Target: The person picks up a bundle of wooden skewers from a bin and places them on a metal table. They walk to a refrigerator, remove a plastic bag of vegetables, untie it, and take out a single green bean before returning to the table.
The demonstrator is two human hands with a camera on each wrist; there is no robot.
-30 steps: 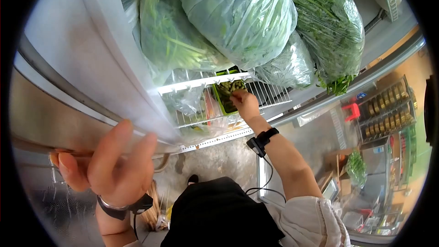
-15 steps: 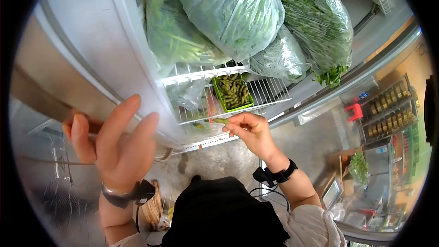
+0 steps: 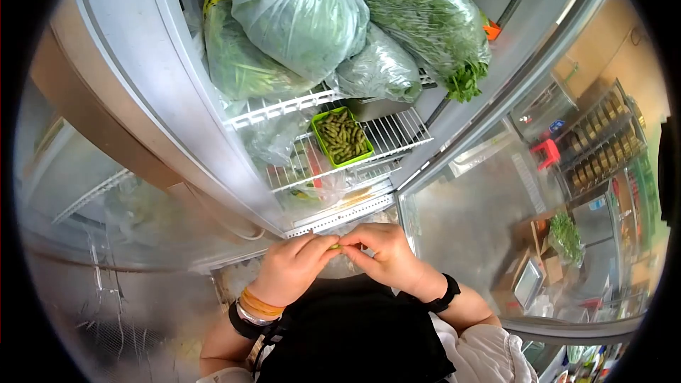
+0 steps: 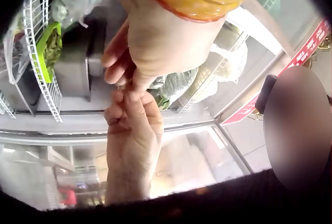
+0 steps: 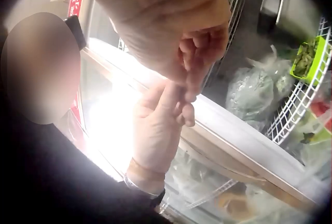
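Note:
In front of the black apron, both hands meet fingertip to fingertip at a small green edamame pod. My left hand, with orange bands at the wrist, pinches one end of it. The other end is pinched by the thumb and fingers of my right hand. Fingers hide most of the pod in both wrist views. Beyond the hands, a bright green basket stands on a wire shelf, filled with more edamame pods.
Large plastic bags of leafy greens crowd the upper wire shelf of the fridge. The left glass door and right glass door stand swung out on both sides. Clear bags lie left of the basket. A red stool is farther right.
The right hand came out of the basket with a pod and drew back toward the body. The left hand left the door's side and joined it at the pod.

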